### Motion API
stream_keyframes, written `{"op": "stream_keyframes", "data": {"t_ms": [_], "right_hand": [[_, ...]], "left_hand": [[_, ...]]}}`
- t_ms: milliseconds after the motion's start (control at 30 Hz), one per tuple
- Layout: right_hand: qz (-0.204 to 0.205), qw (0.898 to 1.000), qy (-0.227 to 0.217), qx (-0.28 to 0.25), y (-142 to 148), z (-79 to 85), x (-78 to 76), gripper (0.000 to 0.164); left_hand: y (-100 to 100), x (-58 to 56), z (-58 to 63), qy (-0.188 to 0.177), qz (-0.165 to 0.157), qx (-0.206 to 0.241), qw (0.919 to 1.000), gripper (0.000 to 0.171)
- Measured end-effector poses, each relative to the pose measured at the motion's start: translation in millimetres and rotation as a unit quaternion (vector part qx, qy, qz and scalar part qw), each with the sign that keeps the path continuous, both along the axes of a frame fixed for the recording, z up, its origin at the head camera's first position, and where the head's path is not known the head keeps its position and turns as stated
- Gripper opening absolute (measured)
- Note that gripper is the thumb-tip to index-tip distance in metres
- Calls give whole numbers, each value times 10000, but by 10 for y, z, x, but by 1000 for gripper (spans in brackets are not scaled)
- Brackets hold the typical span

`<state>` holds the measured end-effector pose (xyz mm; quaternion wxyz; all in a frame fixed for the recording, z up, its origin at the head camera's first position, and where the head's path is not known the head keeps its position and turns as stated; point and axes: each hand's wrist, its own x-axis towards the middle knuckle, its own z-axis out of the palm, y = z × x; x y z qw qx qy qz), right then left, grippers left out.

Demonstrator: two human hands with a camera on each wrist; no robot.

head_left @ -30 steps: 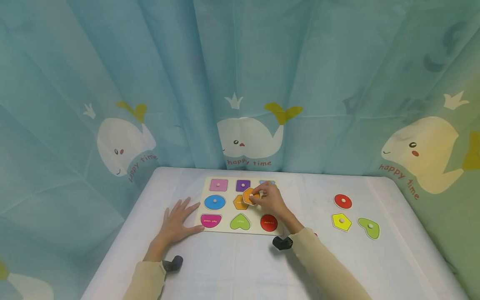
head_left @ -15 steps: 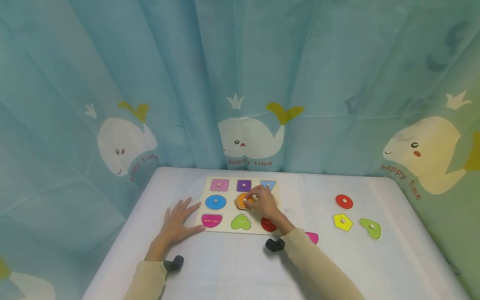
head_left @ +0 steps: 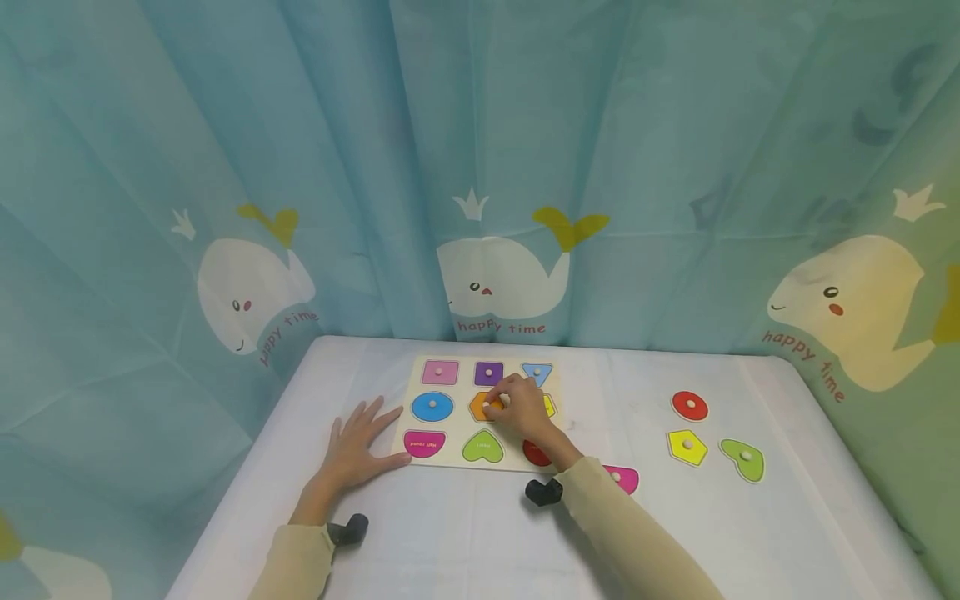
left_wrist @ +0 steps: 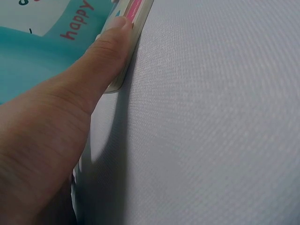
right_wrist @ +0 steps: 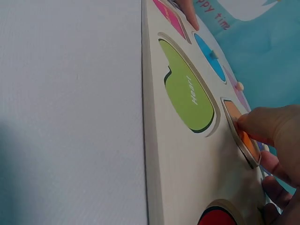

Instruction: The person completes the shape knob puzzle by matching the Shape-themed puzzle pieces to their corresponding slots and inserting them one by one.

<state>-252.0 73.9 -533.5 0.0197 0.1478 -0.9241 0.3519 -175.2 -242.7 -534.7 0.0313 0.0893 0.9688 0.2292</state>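
Orange hexagon piece (head_left: 477, 407) lies at the centre of the puzzle board (head_left: 453, 460), slightly below the middle of the head view, where the right hand (head_left: 522, 410) reaches in from the lower right and pinches it between thumb and finger. The left hand (head_left: 356, 447) comes from the lower left, fingers straight and spread, thumb on the board's near left corner. Below lies a white table (head_left: 465, 533); a blue-green curtain (head_left: 337, 125) printed with whales fills the upper frame. At right sit a red circle (head_left: 690, 406), yellow pentagon (head_left: 687, 447) and green heart (head_left: 743, 460), with a magenta piece (head_left: 624, 479) beside the right sleeve (head_left: 633, 517). From the left wrist, the straight thumb rests on the board's edge at upper left; the other fingers cannot be made out. From the right wrist, the thumb bears on the hexagon at mid-right, its face orange, its edge pale; whether it lies flush cannot be told. Left of it, a green recess reads "Heart".
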Motion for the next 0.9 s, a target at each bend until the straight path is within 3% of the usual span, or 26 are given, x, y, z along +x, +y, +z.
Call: {"op": "stream_keyframes", "data": {"t_ms": [900], "right_hand": [[-83,9999,52,-120,4,-60,25,9]], "left_hand": [[29,13,10,-25,85,-10,10000,95]]}}
